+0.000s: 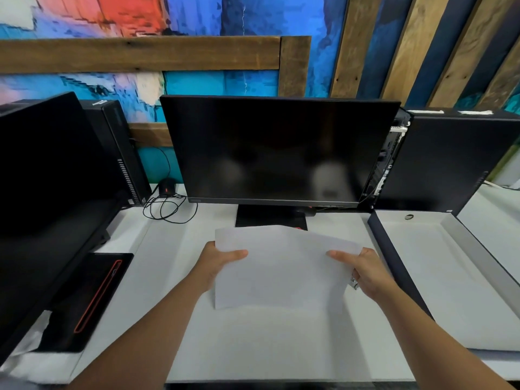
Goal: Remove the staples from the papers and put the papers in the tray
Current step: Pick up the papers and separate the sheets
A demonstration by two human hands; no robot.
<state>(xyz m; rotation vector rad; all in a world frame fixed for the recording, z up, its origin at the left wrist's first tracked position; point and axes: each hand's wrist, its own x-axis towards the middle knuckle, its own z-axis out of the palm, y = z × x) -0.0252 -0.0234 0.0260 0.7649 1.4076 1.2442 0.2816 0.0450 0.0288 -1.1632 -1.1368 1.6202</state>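
Matt white paper sheets (pixel 281 271) in front of the monitor (pixel 275 153), whose dark screen is glossy with faint reflections; rough-grained wooden planks (pixel 140 54) behind it; smooth, matt white desk (pixel 253 347) beneath.

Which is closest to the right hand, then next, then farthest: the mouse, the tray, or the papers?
1. Papers: held in the right hand.
2. Tray: just to its right.
3. Mouse: far back on the left.
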